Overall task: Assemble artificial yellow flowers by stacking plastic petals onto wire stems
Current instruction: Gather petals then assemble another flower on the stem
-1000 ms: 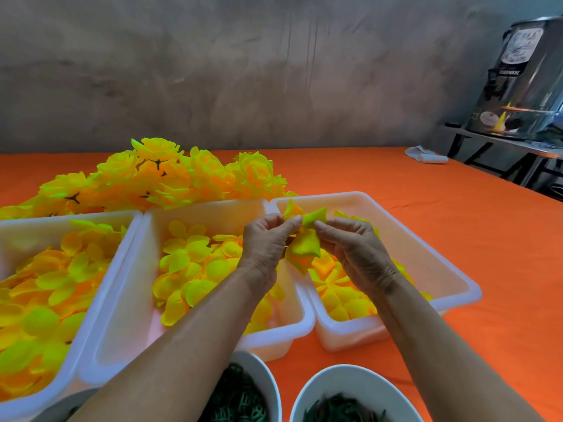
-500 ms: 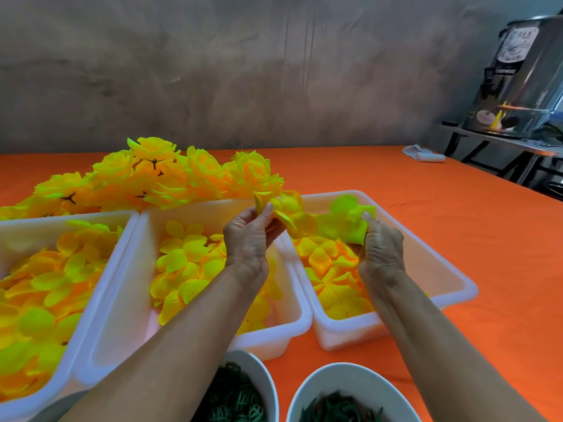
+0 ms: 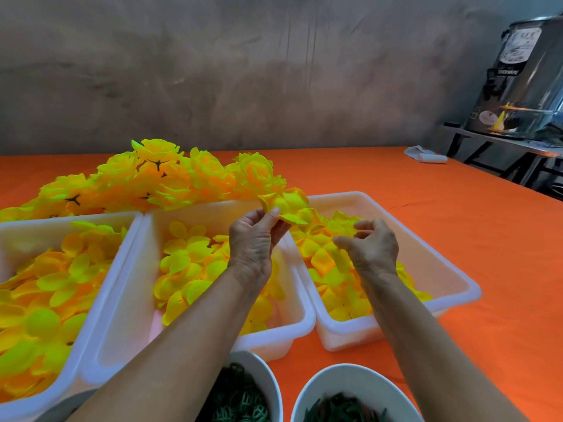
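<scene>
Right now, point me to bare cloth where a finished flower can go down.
Free: the orange cloth right of the right tray, stretching back toward the folded rag. Also the strip behind that tray, beside the flower pile. Crowded: left and front, where the three trays sit side by side and two bowls fill the near edge.

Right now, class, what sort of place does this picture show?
Probably a small craft workshop: white plastic trays of loose yellow petals, a heap of finished yellow flowers on an orange-covered table, beside a bare plastered wall.
</scene>
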